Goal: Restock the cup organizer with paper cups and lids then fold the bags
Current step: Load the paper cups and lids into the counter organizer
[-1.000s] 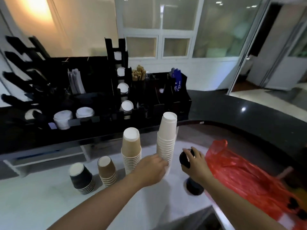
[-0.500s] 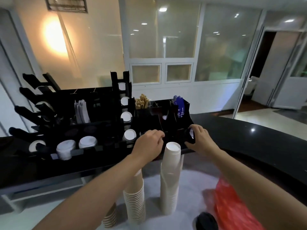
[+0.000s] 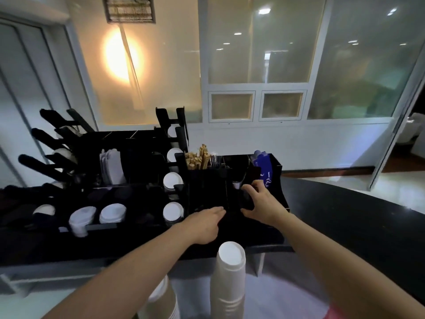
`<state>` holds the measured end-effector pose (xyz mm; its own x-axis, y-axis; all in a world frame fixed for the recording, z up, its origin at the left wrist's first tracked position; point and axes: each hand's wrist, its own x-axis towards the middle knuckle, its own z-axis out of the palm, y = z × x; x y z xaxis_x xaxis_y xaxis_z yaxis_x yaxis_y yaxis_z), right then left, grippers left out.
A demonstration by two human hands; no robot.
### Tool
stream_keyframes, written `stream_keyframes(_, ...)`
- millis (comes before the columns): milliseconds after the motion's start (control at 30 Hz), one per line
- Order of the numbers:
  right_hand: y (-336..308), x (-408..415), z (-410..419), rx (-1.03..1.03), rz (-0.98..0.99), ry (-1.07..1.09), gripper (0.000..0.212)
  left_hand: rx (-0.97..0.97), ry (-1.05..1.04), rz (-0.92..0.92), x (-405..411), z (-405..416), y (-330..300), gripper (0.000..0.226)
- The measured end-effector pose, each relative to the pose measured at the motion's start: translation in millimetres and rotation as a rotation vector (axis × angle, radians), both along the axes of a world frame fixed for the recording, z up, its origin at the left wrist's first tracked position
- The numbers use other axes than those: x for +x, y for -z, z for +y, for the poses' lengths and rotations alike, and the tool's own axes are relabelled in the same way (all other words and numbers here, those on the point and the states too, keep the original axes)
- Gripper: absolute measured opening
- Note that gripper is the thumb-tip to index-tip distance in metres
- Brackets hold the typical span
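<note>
As the view runs outward from the white cup stack (image 3: 231, 275), each line places its thing against that stack.

Nearest, white cup stack: upside down, bases up, on the pale lower counter; a 2nd, brown cup stack (image 3: 163, 302) stands just to its left, partly cut off.
Red bag (image 3: 333, 313): only a corner shows, low to the right of the stack.
Left hand (image 3: 203, 224): beyond the stack and slightly left, fingers stretched flat toward a dark slot of the cup organizer (image 3: 273, 171); it grips nothing visible.
Right hand (image 3: 261, 203): beyond the stack to the right, thumb and fingers curled round a small dark stack of lids (image 3: 246, 200), held at the mouth of an organizer compartment.
Lids, handling: likely light, thin plastic that flexes and slips apart, so pinching the rims across the whole stack seems safest.
Cups, handling: light, crushable paper; best taken around the nested body, not the top cup alone.
Farther left of the stack: white lids (image 3: 112, 212) sit in the organizer's round holders.
</note>
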<state>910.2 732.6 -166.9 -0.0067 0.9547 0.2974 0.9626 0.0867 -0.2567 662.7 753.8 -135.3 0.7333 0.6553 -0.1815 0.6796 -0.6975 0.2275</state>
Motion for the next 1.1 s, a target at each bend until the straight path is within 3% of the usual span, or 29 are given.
stream_keyframes(267,21.3,5.9,55.0,-0.083,-0.204,-0.094,0.073,-0.010,-0.040,0.114,4.2,18.8,18.7,0.070)
stream_keyframes(367,38.3,13.5,57.9,-0.066,-0.375,-0.123,0.070,0.036,-0.021,0.112,9.4,18.0,16.7,0.068)
stream_keyframes(533,55.5,10.0,43.6,-0.204,-0.522,-0.095,0.063,0.050,-0.001,0.123,14.7,18.9,12.2,0.066)
stream_keyframes(800,58.6,11.9,29.3,-0.171,-0.527,-0.173,0.043,0.016,-0.021,0.130,14.9,22.6,16.6,0.068)
stream_keyframes(933,52.3,1.4,30.1,-0.223,-0.499,-0.140,0.044,-0.023,-0.023,0.101,14.2,25.2,15.2,0.067)
stream_keyframes(1100,42.4,11.7,21.5,-0.083,-0.381,-0.126,0.044,0.021,-0.045,0.019,11.7,24.7,6.7,0.059)
